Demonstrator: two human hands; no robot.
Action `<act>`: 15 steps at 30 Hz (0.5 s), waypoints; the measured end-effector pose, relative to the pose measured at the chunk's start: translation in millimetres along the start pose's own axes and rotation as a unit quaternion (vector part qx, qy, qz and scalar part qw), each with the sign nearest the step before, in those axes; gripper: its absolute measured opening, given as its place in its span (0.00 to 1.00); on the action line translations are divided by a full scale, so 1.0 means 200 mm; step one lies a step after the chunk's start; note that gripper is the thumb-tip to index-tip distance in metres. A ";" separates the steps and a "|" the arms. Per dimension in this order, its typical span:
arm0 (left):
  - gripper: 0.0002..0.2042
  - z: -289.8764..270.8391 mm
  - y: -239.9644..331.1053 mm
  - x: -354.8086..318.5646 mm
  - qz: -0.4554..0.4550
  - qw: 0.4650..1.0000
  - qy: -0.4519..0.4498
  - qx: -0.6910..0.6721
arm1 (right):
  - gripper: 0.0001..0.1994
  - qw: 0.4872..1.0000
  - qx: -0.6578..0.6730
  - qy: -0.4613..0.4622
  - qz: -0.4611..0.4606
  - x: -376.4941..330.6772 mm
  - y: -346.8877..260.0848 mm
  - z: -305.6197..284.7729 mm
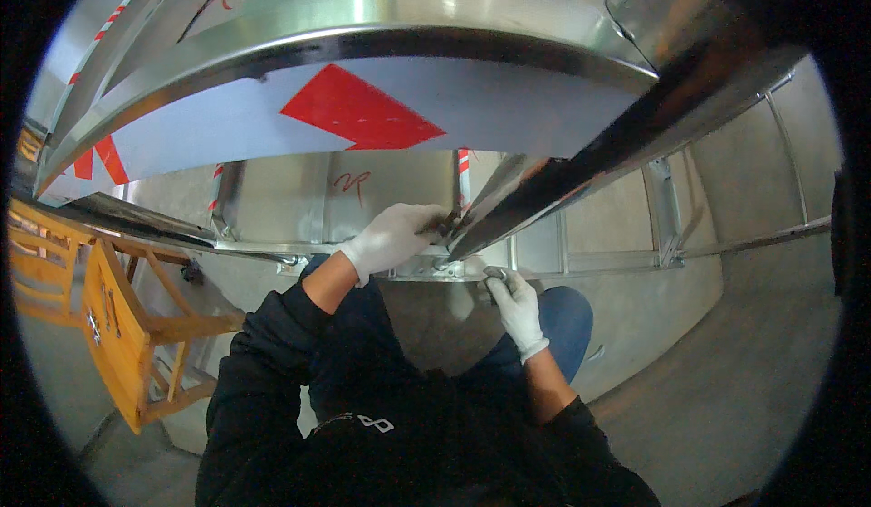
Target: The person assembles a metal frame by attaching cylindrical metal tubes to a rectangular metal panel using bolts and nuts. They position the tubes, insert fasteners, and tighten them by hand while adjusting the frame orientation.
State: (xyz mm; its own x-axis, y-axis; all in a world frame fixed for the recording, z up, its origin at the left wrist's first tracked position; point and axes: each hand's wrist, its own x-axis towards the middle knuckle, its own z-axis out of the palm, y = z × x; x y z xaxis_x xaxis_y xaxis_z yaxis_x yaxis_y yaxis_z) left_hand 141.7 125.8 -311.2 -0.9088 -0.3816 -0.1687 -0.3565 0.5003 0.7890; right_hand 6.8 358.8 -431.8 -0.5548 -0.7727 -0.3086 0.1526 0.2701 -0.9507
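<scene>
My left hand (396, 237), in a white glove with darkened fingertips, reaches to the lower end of a slanted dark metal post (544, 200). Its fingers are bent and pressed together against the post's side; whatever they grip is hidden. Just below and to the right, my right hand (516, 311) is gloved too, with curled fingers and grey-stained tips. Anything in its pinch is too small to name. Between the hands, the post's foot meets a horizontal metal rail (426, 269) with small fittings on it.
A large curved metal panel (381, 49) with red and white marking overhangs the far side. Wooden chairs (118, 326) stand at the left. Further metal framing (667, 212) runs to the right above the grey floor (717, 398). My knees are below the rail.
</scene>
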 end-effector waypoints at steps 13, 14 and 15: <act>0.11 0.09 -0.04 -0.02 0.038 0.996 0.051 0.064 | 0.17 0.998 0.045 -0.044 0.007 0.02 -0.14 0.08; 0.11 0.10 -0.02 -0.04 0.049 0.995 0.052 0.071 | 0.17 0.996 0.060 -0.059 0.027 0.02 -0.16 0.08; 0.11 0.11 -0.02 -0.05 0.070 0.992 0.056 0.092 | 0.17 0.992 0.094 -0.061 0.051 0.02 -0.18 0.09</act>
State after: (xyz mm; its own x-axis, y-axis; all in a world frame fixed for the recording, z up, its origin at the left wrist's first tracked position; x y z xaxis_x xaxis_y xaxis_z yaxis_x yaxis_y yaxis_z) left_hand 147.9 144.1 -325.3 -0.9262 -0.3768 0.0091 -0.2713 0.6833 0.6779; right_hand 13.9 335.8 -400.3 -0.4279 -0.8137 -0.3935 0.3584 0.2470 -0.9003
